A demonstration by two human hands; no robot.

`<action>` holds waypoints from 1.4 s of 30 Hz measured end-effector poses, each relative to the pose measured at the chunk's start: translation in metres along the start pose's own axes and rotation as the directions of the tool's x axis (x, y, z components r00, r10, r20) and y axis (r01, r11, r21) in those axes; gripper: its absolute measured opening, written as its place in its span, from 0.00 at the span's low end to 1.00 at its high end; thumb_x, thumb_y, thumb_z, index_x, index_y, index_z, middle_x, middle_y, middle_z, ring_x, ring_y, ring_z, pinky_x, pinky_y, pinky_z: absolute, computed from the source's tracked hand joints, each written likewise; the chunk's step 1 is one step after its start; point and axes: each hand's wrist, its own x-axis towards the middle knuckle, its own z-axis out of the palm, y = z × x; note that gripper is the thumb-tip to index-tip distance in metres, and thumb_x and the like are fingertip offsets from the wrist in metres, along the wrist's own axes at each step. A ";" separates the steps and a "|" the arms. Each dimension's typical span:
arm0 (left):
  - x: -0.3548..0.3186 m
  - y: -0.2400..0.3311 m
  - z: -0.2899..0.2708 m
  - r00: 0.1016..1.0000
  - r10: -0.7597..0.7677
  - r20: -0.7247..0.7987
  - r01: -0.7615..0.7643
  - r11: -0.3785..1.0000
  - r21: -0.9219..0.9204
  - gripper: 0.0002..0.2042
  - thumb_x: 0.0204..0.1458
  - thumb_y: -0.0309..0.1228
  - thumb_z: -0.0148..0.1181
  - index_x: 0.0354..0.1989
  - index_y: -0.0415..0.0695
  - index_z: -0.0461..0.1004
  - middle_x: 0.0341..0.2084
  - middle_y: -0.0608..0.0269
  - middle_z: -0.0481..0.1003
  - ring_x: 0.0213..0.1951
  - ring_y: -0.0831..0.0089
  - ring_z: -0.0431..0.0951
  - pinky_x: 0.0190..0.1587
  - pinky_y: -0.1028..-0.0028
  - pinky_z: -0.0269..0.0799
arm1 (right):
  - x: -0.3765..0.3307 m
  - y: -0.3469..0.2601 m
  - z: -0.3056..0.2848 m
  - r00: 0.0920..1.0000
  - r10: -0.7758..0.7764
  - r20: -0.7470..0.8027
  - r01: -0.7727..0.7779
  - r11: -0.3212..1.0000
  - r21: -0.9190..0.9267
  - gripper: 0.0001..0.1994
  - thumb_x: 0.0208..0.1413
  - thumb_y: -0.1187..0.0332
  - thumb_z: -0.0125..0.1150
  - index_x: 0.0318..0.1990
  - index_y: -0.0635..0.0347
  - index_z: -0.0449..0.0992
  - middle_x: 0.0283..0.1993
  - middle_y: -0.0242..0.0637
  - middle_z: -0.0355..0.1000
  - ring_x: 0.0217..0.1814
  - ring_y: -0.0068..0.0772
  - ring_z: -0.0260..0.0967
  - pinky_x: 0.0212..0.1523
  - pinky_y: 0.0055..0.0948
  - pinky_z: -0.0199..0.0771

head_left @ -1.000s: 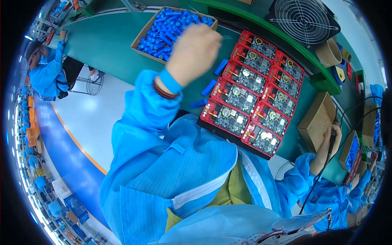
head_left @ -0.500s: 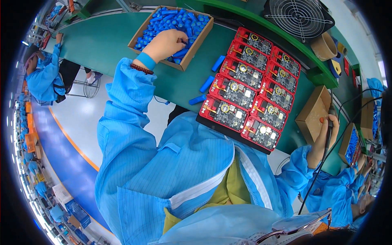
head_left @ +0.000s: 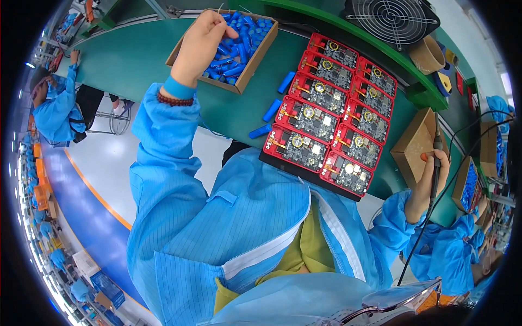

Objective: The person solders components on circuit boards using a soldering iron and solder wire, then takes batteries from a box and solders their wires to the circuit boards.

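Note:
My left hand (head_left: 202, 44) is over the left side of an open cardboard box (head_left: 259, 55), its fingers curled together; whatever they pinch is hidden. Inside lie many blue wrapped cylindrical cells (head_left: 235, 69). On the right, my right hand (head_left: 433, 176) is wrapped round a soldering iron (head_left: 435, 163) held upright, tip away from me and cable trailing down. Between my hands stand two rows of red open cases (head_left: 287, 115) on a black base, each with a circuit board (head_left: 311, 120). Beside their left edge lie three loose blue cells (head_left: 272, 110).
A cardboard tray (head_left: 409, 138) sits by my right hand. Behind the cases runs a green rail (head_left: 348, 33), with a fan (head_left: 392, 22) beyond it. A tape roll (head_left: 428, 56) stands at the far right. Co-workers sit at the left (head_left: 58, 111) and right (head_left: 448, 244).
My left hand has moved left and away from me, from the middle of the box to its far left side. My right hand keeps the soldering iron in nearly the same place.

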 end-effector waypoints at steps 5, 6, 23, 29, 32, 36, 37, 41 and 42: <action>-0.031 0.065 0.045 0.938 -0.055 0.342 0.172 0.931 -0.322 0.06 0.57 0.29 0.49 0.40 0.42 0.64 0.22 0.66 0.70 0.28 0.81 0.69 0.34 0.80 0.64 | -0.016 -0.020 0.006 1.000 0.020 -0.019 -0.016 0.982 0.188 0.10 0.57 0.78 0.48 0.47 0.64 0.68 0.36 0.41 0.70 0.36 0.31 0.70 0.45 0.27 0.67; -0.040 0.071 0.059 0.905 -0.038 0.423 0.228 0.883 -0.410 0.06 0.57 0.28 0.49 0.40 0.43 0.62 0.22 0.66 0.70 0.27 0.81 0.69 0.31 0.81 0.64 | -0.018 -0.030 0.015 0.998 0.064 -0.004 -0.061 0.966 0.250 0.10 0.57 0.78 0.48 0.46 0.64 0.68 0.35 0.42 0.70 0.36 0.31 0.70 0.45 0.28 0.68; -0.088 0.115 0.146 0.682 0.030 0.730 0.460 0.759 -0.461 0.05 0.58 0.22 0.47 0.39 0.44 0.61 0.27 0.65 0.73 0.26 0.84 0.69 0.27 0.84 0.61 | -0.020 -0.061 0.090 0.909 -0.133 0.395 -0.094 0.857 0.506 0.14 0.49 0.82 0.56 0.44 0.59 0.69 0.36 0.33 0.67 0.36 0.20 0.66 0.35 0.20 0.69; -0.092 0.112 0.151 0.751 0.081 0.655 0.351 0.791 -0.500 0.05 0.57 0.20 0.47 0.40 0.41 0.61 0.29 0.64 0.71 0.33 0.80 0.73 0.35 0.81 0.68 | -0.020 -0.063 0.092 0.891 -0.058 0.451 -0.229 0.800 0.555 0.14 0.49 0.82 0.56 0.44 0.60 0.69 0.35 0.33 0.67 0.35 0.20 0.67 0.33 0.20 0.69; -0.093 0.115 0.150 0.771 0.069 0.633 0.339 0.797 -0.500 0.04 0.57 0.21 0.48 0.39 0.40 0.62 0.29 0.65 0.71 0.33 0.80 0.73 0.36 0.81 0.69 | -0.018 -0.058 0.093 0.911 -0.143 0.387 -0.064 0.877 0.476 0.14 0.48 0.82 0.57 0.43 0.60 0.70 0.35 0.34 0.68 0.36 0.23 0.68 0.34 0.22 0.69; -0.088 0.111 0.145 0.687 0.018 0.727 0.467 0.755 -0.460 0.03 0.59 0.26 0.50 0.38 0.39 0.67 0.27 0.67 0.70 0.31 0.80 0.72 0.36 0.80 0.68 | -0.018 -0.053 0.095 0.924 -0.278 0.263 0.142 0.887 0.440 0.16 0.44 0.84 0.59 0.41 0.59 0.71 0.34 0.37 0.70 0.35 0.34 0.70 0.36 0.28 0.70; -0.087 0.108 0.145 0.684 0.014 0.729 0.473 0.753 -0.458 0.03 0.59 0.26 0.50 0.38 0.39 0.67 0.27 0.67 0.70 0.31 0.80 0.72 0.36 0.80 0.68 | -0.017 -0.053 0.095 0.925 -0.295 0.240 0.170 0.885 0.434 0.16 0.42 0.85 0.60 0.40 0.58 0.72 0.34 0.38 0.71 0.35 0.37 0.70 0.36 0.29 0.70; -0.094 0.104 0.145 0.727 0.027 0.686 0.556 0.563 -0.612 0.04 0.58 0.28 0.52 0.36 0.41 0.70 0.26 0.70 0.69 0.28 0.82 0.67 0.33 0.81 0.64 | -0.024 -0.054 0.098 0.943 -0.268 0.198 0.132 0.847 0.516 0.17 0.40 0.86 0.60 0.39 0.58 0.72 0.34 0.38 0.71 0.34 0.38 0.70 0.36 0.31 0.70; -0.095 0.105 0.144 0.717 0.041 0.696 0.588 0.502 -0.634 0.04 0.57 0.28 0.53 0.35 0.42 0.70 0.25 0.70 0.69 0.27 0.82 0.66 0.32 0.82 0.62 | -0.023 -0.055 0.097 0.933 -0.304 0.192 0.166 0.837 0.521 0.17 0.39 0.86 0.60 0.39 0.58 0.73 0.33 0.38 0.71 0.33 0.38 0.70 0.35 0.31 0.69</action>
